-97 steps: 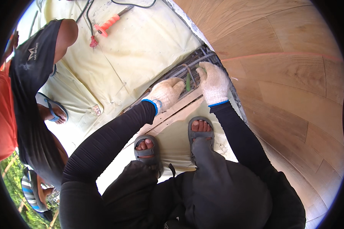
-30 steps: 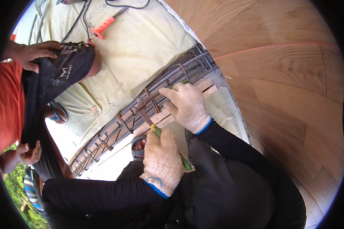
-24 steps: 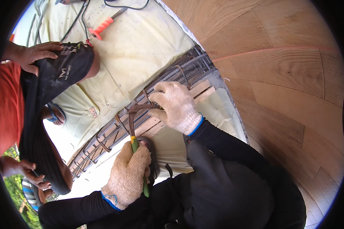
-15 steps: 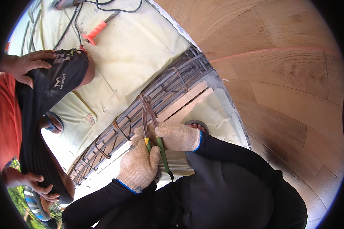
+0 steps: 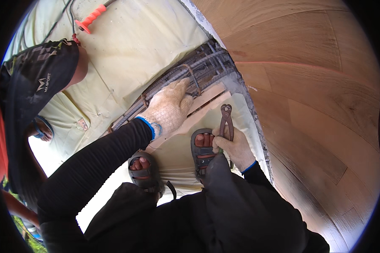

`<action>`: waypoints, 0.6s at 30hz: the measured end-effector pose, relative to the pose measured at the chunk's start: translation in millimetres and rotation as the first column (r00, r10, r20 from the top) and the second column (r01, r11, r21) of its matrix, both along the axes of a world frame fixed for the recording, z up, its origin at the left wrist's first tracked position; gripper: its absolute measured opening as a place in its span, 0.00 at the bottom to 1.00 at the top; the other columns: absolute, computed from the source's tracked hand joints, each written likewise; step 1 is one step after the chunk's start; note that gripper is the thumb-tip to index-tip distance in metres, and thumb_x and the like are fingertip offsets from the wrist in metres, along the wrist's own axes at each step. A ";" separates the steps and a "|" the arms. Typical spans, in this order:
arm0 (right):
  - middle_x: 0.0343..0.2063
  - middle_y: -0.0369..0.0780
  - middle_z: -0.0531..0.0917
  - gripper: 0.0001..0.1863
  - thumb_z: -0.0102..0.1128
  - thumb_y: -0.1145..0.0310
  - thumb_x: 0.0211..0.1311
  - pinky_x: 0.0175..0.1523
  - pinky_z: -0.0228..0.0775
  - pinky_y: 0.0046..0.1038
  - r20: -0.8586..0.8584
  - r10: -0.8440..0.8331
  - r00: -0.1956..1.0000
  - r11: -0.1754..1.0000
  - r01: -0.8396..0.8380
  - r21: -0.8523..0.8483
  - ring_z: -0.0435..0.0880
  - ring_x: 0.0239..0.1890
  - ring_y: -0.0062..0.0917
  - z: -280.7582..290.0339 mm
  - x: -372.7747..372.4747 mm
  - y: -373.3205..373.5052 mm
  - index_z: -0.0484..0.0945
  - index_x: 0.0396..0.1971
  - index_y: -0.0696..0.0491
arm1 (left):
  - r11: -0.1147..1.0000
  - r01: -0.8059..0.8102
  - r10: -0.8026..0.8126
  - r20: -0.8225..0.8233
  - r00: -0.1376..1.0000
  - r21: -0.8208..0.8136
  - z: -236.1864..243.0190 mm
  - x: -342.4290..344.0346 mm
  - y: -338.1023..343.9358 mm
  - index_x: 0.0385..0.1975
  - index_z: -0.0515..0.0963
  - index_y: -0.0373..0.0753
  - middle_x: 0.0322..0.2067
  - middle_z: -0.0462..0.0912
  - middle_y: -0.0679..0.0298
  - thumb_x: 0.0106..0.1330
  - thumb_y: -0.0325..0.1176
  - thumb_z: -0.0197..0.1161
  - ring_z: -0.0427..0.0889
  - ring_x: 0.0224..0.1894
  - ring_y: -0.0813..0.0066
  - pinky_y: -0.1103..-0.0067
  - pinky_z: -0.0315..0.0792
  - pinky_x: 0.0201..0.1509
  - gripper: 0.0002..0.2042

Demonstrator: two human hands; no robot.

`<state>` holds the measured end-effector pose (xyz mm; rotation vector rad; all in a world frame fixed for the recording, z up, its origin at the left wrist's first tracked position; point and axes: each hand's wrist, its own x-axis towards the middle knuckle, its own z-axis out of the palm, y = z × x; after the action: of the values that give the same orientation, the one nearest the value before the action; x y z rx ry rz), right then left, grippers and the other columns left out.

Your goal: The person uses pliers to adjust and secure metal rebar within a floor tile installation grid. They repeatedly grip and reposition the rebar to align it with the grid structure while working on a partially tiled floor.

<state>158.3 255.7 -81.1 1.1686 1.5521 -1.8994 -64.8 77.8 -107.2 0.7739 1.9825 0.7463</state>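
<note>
My left hand [image 5: 168, 107], in a cream knitted glove with a blue cuff, reaches forward onto the steel rebar cage [image 5: 209, 63]. Its fingers stretch over the bars beside a bent stirrup [image 5: 192, 78], the thumb a little apart; the fingertips' undersides are hidden. My gloved right hand [image 5: 239, 151] is closed around a pair of end-cutting pincers [image 5: 227, 120]. Their brown metal jaws point away from me, above the pale sheet next to my right foot. Most of the handles are covered by the glove.
My sandalled feet [image 5: 203, 147] stand on pale sheeting. Curved brown wood-look panelling [image 5: 299, 84] rises along the right. On the left are a person's leg in dark shorts [image 5: 42, 76] and a sandalled foot [image 5: 42, 128]. A chisel with an orange grip [image 5: 91, 19] and cables lie at far left.
Both hands were together on the pincers. My left hand has let go and moved forward onto the rebar; my right has carried the pincers to the right. The other person's hand left the knee.
</note>
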 end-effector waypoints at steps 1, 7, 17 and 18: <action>0.32 0.41 0.85 0.13 0.60 0.79 0.71 0.43 0.79 0.29 0.001 -0.031 1.000 1.000 0.031 -0.007 0.85 0.34 0.25 -5.6 5.0 -0.5 0.77 0.52 0.68 | 0.997 -0.070 0.071 0.035 0.997 -0.006 -17.6 7.1 3.0 0.80 0.62 0.29 0.78 0.65 0.37 0.85 0.43 0.50 0.62 0.83 0.44 0.61 0.56 0.87 0.31; 0.32 0.42 0.85 0.15 0.60 0.79 0.72 0.44 0.80 0.30 0.005 -0.037 0.999 0.998 0.037 -0.052 0.86 0.34 0.27 -24.8 8.4 0.9 0.75 0.55 0.69 | 0.973 -0.205 0.197 -0.086 0.977 -0.104 -75.7 -1.2 34.9 0.81 0.62 0.30 0.79 0.64 0.37 0.86 0.49 0.45 0.59 0.84 0.43 0.62 0.57 0.86 0.33; 0.34 0.42 0.85 0.18 0.60 0.77 0.72 0.45 0.81 0.30 0.033 -0.021 0.999 0.995 0.024 -0.095 0.86 0.35 0.26 -26.8 7.7 12.4 0.74 0.57 0.69 | 0.957 -0.178 0.132 -0.203 0.970 -0.231 -106.3 -13.6 63.7 0.50 0.88 0.36 0.46 0.92 0.45 0.81 0.54 0.56 0.90 0.51 0.43 0.57 0.83 0.57 0.25; 0.33 0.42 0.85 0.18 0.60 0.77 0.72 0.45 0.81 0.30 0.052 -0.025 0.998 0.995 0.030 -0.096 0.86 0.35 0.26 -26.1 7.3 11.0 0.74 0.57 0.70 | 0.957 -0.168 0.127 -0.178 0.976 -0.235 -114.4 -14.7 66.9 0.52 0.88 0.37 0.46 0.92 0.46 0.81 0.55 0.57 0.90 0.51 0.43 0.57 0.82 0.57 0.25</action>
<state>165.6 266.8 -107.2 1.1927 1.4080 -1.9246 -79.6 144.6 -221.6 0.5551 2.2482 0.5178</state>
